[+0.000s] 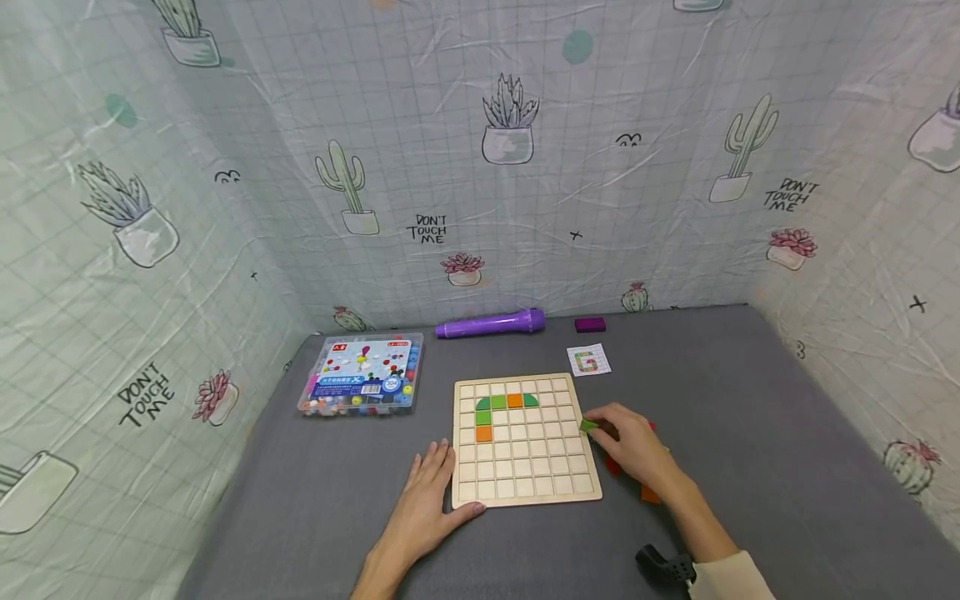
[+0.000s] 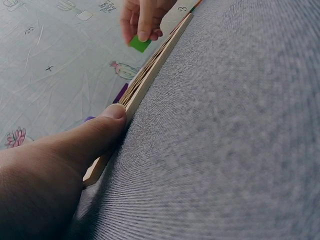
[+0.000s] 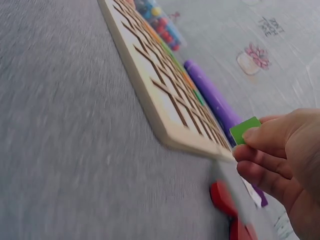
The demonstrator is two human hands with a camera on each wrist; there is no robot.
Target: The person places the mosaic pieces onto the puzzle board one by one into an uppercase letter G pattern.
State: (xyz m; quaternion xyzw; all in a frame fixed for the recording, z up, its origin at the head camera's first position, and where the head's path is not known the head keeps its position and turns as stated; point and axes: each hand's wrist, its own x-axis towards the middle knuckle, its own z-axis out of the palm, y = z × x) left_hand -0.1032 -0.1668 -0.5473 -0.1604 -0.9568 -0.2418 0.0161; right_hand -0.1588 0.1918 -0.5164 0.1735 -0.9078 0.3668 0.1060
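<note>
A wooden grid board (image 1: 525,467) lies on the grey table, with green and orange tiles set in an angled row at its upper left. My left hand (image 1: 427,504) rests at the board's lower left corner, its thumb (image 2: 114,112) on the near edge and the fingers spread along the left side. Just off the board's right edge, my right hand (image 1: 633,446) pinches a light green square tile (image 3: 244,129) between thumb and fingers. In the head view this hand partly covers some red pieces (image 3: 222,199) and an orange piece (image 1: 650,494) on the table.
Behind the board lie a small pattern card (image 1: 588,360), a dark purple block (image 1: 590,324) and a purple microphone-shaped stick (image 1: 491,323). A clear box of coloured beads (image 1: 362,375) stands at the left. A patterned cloth wall (image 1: 525,208) closes the back and sides.
</note>
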